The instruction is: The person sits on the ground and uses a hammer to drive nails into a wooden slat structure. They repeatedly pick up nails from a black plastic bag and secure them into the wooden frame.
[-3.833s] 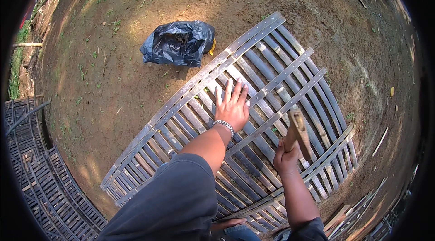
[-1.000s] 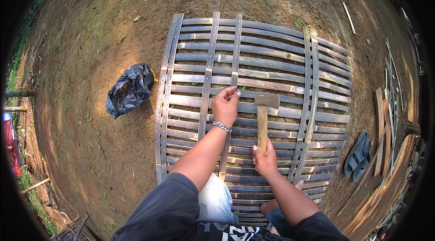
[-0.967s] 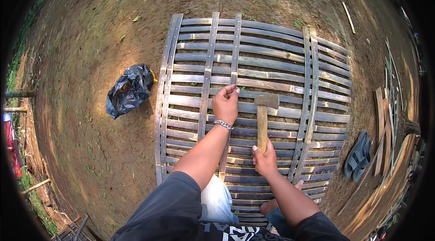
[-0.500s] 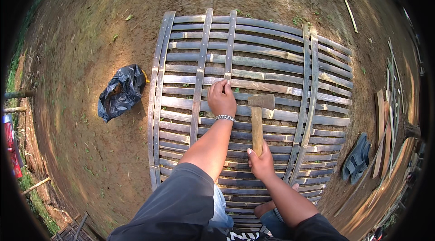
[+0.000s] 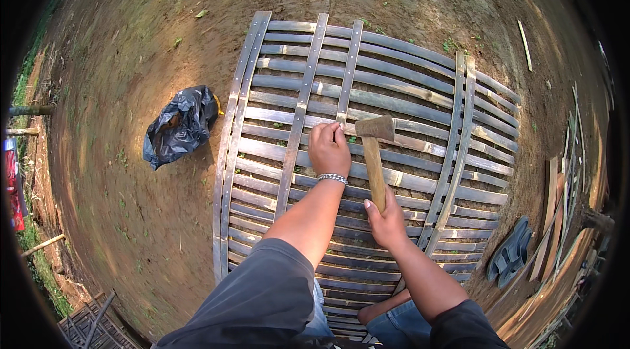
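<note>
A large panel of split-bamboo slats (image 5: 400, 101) lies on the ground before me, crossed by several lengthwise strips with rows of small nail heads. My left hand (image 5: 329, 153), a chain bracelet at its wrist, pinches at the near end of the short middle strip (image 5: 349, 70). Whatever is between those fingertips is too small to make out. My right hand (image 5: 387, 223) is wrapped round the lower wooden handle of a hatchet (image 5: 373, 162). The hatchet's rusty metal head is just right of my left fingertips, over the slats.
A crumpled black plastic bag (image 5: 180, 127), its mouth open, sits on the dirt left of the panel. Dark sandals (image 5: 512, 252) lie to the right, beside wooden boards (image 5: 550, 218) and thin bamboo strips (image 5: 579, 132). Two paired strips (image 5: 453, 152) cross the panel's right side.
The hatchet head has come up and nearer to my left hand, its handle now tilted. My left hand stays pinched at the strip's end. The whole view has turned slightly.
</note>
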Action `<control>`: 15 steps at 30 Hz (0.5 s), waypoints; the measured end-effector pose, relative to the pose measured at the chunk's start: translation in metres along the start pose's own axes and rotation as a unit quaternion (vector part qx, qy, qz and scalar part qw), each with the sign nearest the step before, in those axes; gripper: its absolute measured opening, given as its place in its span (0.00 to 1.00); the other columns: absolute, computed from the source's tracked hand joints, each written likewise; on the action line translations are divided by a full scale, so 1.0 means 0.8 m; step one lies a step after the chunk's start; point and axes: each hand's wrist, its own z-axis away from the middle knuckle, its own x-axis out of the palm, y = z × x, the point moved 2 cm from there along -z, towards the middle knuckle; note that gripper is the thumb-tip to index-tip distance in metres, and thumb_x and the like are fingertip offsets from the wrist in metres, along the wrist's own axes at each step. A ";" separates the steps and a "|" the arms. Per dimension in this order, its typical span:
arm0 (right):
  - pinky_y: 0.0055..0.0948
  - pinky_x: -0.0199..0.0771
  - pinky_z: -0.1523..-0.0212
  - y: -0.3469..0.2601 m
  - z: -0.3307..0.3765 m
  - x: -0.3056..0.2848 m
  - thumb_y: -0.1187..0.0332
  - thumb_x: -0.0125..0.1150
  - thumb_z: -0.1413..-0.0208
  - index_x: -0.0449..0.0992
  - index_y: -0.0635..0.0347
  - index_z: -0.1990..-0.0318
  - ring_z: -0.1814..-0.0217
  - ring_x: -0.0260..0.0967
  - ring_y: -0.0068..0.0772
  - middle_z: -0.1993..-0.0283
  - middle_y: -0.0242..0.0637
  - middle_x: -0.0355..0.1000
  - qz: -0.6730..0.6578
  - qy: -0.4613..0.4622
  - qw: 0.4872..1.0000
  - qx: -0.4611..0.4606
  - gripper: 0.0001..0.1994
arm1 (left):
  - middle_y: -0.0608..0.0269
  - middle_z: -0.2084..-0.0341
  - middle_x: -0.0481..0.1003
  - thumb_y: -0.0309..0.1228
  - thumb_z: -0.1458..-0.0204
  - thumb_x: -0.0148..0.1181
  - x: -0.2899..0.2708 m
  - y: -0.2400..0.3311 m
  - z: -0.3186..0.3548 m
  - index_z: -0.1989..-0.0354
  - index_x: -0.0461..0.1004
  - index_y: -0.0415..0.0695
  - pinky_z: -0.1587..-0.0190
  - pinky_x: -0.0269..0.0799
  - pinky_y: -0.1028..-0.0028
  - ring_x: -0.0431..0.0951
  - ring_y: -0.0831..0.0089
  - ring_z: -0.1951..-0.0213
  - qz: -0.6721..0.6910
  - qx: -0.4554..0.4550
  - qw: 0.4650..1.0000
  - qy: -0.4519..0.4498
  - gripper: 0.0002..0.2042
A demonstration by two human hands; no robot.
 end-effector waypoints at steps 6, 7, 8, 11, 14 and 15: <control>0.52 0.72 0.42 -0.035 -0.027 -0.024 0.63 0.53 0.32 0.59 0.55 0.29 0.40 0.71 0.66 0.40 0.59 0.72 0.141 0.000 0.987 -0.081 0.26 | 0.57 0.65 0.77 0.27 0.46 0.65 -0.001 0.001 -0.001 0.66 0.81 0.41 0.55 0.74 0.59 0.78 0.56 0.59 0.021 0.004 1.000 0.002 0.04; 0.53 0.72 0.42 -0.039 -0.029 -0.027 0.64 0.53 0.32 0.60 0.54 0.29 0.41 0.71 0.66 0.40 0.58 0.72 0.162 -0.005 0.984 -0.080 0.25 | 0.57 0.64 0.77 0.27 0.46 0.65 -0.001 0.000 0.000 0.66 0.80 0.41 0.55 0.74 0.59 0.78 0.55 0.59 0.015 0.005 1.000 0.000 0.03; 0.53 0.72 0.42 -0.043 -0.031 -0.029 0.64 0.53 0.32 0.60 0.53 0.29 0.41 0.71 0.65 0.40 0.57 0.72 0.181 -0.009 0.980 -0.081 0.25 | 0.57 0.64 0.77 0.26 0.46 0.64 -0.002 0.002 0.000 0.66 0.80 0.41 0.55 0.74 0.59 0.78 0.55 0.59 0.009 0.008 1.000 -0.001 0.03; 0.53 0.74 0.44 -0.050 -0.037 -0.035 0.65 0.54 0.33 0.60 0.48 0.29 0.42 0.72 0.64 0.41 0.54 0.73 0.216 0.002 0.968 -0.127 0.25 | 0.57 0.64 0.77 0.25 0.47 0.64 -0.004 0.006 -0.001 0.65 0.80 0.41 0.54 0.73 0.59 0.77 0.55 0.58 -0.010 0.006 1.000 -0.008 0.03; 0.53 0.76 0.47 -0.054 -0.036 -0.039 0.65 0.54 0.33 0.61 0.46 0.29 0.45 0.74 0.63 0.42 0.54 0.74 0.222 0.026 0.961 -0.165 0.25 | 0.57 0.63 0.76 0.25 0.47 0.64 -0.001 0.004 0.000 0.65 0.80 0.41 0.53 0.73 0.59 0.77 0.55 0.57 0.004 0.014 1.000 -0.002 0.03; 0.53 0.76 0.48 -0.052 -0.037 -0.040 0.65 0.54 0.33 0.61 0.46 0.29 0.45 0.74 0.63 0.43 0.53 0.74 0.232 0.021 0.959 -0.163 0.25 | 0.57 0.63 0.76 0.25 0.47 0.63 -0.001 0.004 0.001 0.65 0.79 0.41 0.53 0.73 0.58 0.77 0.54 0.57 0.004 0.005 1.000 -0.009 0.03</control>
